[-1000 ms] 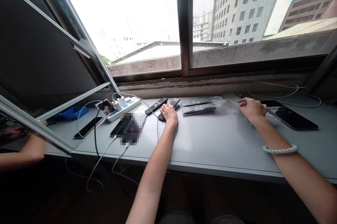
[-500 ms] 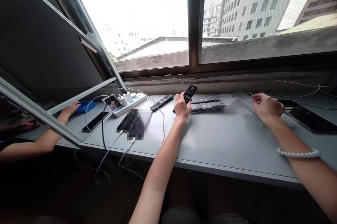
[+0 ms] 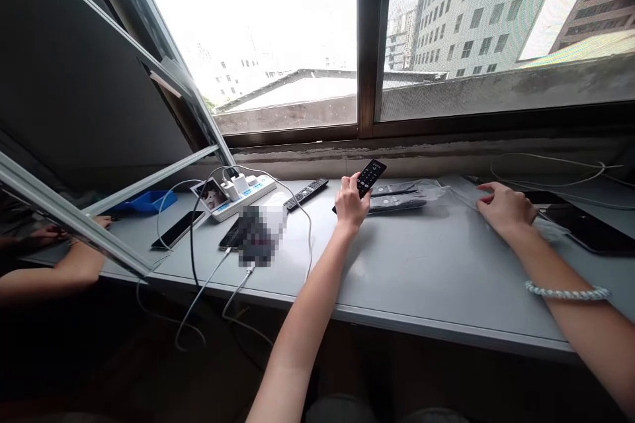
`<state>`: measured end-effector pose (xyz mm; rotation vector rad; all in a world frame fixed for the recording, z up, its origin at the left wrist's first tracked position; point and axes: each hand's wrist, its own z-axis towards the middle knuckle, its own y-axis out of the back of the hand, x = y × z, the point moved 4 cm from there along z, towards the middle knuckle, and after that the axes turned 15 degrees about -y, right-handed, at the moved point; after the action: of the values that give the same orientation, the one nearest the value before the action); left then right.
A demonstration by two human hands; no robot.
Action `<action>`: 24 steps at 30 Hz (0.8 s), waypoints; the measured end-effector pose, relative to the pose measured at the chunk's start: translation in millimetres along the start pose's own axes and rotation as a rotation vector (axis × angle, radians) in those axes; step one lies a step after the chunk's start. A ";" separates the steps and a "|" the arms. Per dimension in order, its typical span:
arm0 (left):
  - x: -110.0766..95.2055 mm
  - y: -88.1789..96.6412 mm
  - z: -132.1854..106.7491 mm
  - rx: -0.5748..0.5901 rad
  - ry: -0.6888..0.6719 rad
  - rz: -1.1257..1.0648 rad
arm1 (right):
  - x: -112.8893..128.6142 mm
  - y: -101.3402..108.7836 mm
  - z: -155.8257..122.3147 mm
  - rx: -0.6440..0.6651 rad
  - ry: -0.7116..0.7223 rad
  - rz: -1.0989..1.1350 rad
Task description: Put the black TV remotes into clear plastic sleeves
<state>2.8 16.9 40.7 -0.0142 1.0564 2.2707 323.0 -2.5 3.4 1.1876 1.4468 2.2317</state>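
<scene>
My left hand (image 3: 350, 203) is closed around a black remote control (image 3: 370, 177) and holds it tilted above the grey table (image 3: 407, 264). A second black remote (image 3: 305, 192) lies on the table to its left. Behind my left hand lie two remotes in clear plastic bags (image 3: 397, 196). My right hand (image 3: 506, 208) rests with curled fingers on a clear plastic bag (image 3: 464, 194) at the right, next to a dark tablet (image 3: 590, 228).
A white power strip (image 3: 238, 194) with chargers and cables sits at the left, with a phone (image 3: 178, 229) and a blue tray (image 3: 143, 202) beyond. Another person's arm (image 3: 54, 271) rests at the table's left end. A metal frame (image 3: 99, 211) slants across there.
My left hand took a remote off the table and raised it, tilting it a little to the right. My right hand has stayed on the plastic bag. The other person's hand drew back.
</scene>
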 end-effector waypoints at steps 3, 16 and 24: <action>1.5 2.1 -0.2 -0.030 0.012 0.017 | 8.4 21.5 -10.0 -0.176 0.030 0.160; -12.8 21.4 2.3 -0.333 -0.153 -0.118 | 78.8 4.0 -101.9 0.437 0.708 0.460; -44.5 6.2 -0.6 0.033 -0.478 -0.161 | 79.8 20.1 -92.8 0.797 0.320 0.965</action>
<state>35.0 -10.4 56.1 0.4207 0.8036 1.9721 208.3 -27.7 43.4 2.2265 2.4030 2.5177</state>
